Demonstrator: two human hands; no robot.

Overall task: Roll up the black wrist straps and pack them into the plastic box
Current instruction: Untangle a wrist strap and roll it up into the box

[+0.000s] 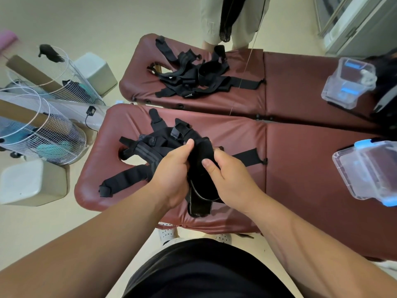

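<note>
**Rolling the first strap, box not yet filled**

Your work sits on the near padded table [300, 190], the maroon one right in front of you; a second table [300, 82] just beyond it carries its own heap of straps [193, 78] and its own clear box [348, 82], with another person [214, 18] standing at its far side.

Your plastic box [369, 168] is at the right end of the near table, well apart from your hands. Through its clear walls you can see only the maroon padding and the blue clips, and no black roll shows in it, so by my reading nothing is packed yet (part of the box runs out of view, so this is not certain).

The pile of straps [146, 151] lies loose and tangled around the face hole at the left end. None of them looks rolled, so most of the job is left.

You hold one black strap [202, 168] above the table's near edge, its tail hanging down. Your left hand [171, 175] grips it with curled fingers and the thumb on top. Your right hand [232, 179] pinches it from the other side, thumb pressed flat on the fabric. I judge you are at the start of a roll.

As for writing, a small white mark [189, 95] shows on one strap in the far heap, too small to read. Grey stripes on a near strap carry no text.
</note>
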